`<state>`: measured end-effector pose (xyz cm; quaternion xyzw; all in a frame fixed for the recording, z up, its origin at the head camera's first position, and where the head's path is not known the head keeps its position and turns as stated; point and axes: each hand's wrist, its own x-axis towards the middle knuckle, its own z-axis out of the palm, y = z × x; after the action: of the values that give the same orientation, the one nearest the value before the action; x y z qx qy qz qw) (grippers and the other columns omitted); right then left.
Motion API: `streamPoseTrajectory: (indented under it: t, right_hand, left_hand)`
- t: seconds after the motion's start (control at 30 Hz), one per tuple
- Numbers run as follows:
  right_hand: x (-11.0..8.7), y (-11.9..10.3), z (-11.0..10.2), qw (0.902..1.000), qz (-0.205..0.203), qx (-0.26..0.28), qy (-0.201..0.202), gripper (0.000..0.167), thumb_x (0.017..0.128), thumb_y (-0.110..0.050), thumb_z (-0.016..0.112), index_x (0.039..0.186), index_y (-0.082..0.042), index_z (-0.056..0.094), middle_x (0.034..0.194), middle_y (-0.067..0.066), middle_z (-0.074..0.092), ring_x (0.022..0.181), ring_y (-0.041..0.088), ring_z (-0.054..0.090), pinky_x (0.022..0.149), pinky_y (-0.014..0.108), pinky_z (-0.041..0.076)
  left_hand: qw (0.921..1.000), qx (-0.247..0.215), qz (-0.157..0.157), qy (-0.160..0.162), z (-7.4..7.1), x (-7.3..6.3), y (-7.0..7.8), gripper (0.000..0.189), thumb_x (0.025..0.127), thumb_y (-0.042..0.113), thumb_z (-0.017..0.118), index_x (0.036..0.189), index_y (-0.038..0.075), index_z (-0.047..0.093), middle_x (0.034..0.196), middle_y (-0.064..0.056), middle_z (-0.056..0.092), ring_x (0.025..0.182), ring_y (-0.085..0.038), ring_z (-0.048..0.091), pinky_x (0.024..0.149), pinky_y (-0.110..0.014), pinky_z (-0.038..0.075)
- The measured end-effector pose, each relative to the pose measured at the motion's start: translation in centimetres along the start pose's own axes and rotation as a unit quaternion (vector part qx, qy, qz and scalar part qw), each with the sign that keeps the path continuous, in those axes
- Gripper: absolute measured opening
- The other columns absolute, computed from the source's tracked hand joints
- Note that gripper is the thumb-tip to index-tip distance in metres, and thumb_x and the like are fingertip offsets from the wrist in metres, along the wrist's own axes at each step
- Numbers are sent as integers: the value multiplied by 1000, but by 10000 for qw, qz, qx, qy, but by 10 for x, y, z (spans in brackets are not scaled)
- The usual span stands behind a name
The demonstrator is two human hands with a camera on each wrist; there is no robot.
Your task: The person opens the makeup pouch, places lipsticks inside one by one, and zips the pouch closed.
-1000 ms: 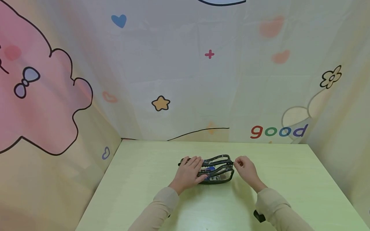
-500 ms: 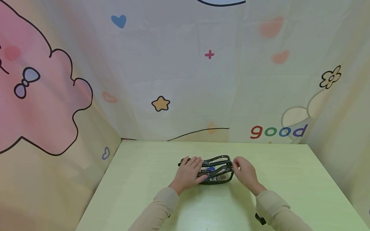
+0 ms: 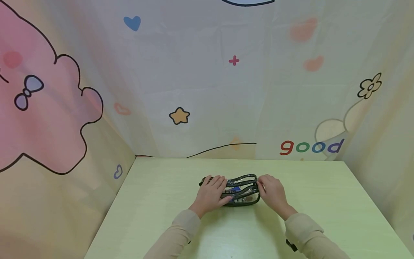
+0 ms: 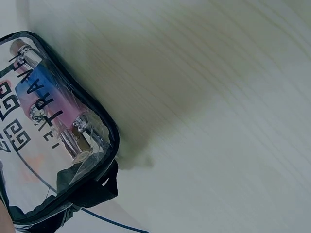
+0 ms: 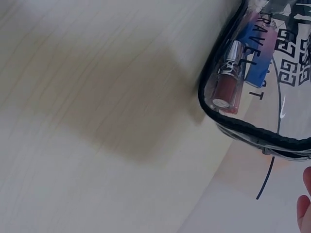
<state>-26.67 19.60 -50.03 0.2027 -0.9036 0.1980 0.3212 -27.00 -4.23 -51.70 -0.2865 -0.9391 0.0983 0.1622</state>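
Note:
A clear toiletry bag [image 3: 240,205] with black piping and a zippered top stands on the table. My left hand [image 3: 210,194] rests across its left part, fingers extended over the top and thumb on the near side. At the right end, my right hand [image 3: 272,191] pinches the zipper pull, which its fingertips mostly hide. Through the bag's clear wall, the left wrist view shows a blue-and-pink box [image 4: 48,94] and silver-capped tubes. A lip gloss tube [image 5: 226,90] lies inside in the right wrist view, where my right fingertips [image 5: 305,208] appear at the edge.
The pale wood-grain table [image 3: 161,190] extends around the bag on all sides. A printed cloth backdrop [image 3: 207,90] rises behind the table, with more cloth at left and right. A black strap loop [image 4: 99,189] sticks out from one end of the bag.
My right hand has shifted slightly left, its fingertips coming over the bag's right end. That end of the bag has edged left a little. My left hand stays put.

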Motion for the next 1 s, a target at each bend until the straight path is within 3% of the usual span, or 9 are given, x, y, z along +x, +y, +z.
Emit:
streamPoseTrajectory:
  t: [0.47,0.73,1.0]
  right_hand:
    - [1,-8,2,9987,-436,-215,155,6,71,-4,64,70,-6,58,66,1,54,60,17,50,55,33,41]
    - [2,-13,6,9961,-710,-182,488,5,70,-4,62,70,-7,58,65,1,53,58,19,49,52,32,39]
    - [1,-17,10,9947,-831,-293,536,5,70,-4,62,71,-7,58,66,1,52,60,19,49,53,33,40]
  left_hand:
    - [10000,17,-38,9,-1,1,2,66,86,62,25,134,19,39,135,3,43,125,-14,38,105,-40,25]
    - [9990,105,-42,435,5,1,2,64,85,63,28,130,20,44,128,3,48,120,-14,42,103,-38,29]
    - [9962,208,101,844,6,1,2,62,84,62,31,126,20,49,122,4,52,115,-13,46,99,-36,33]
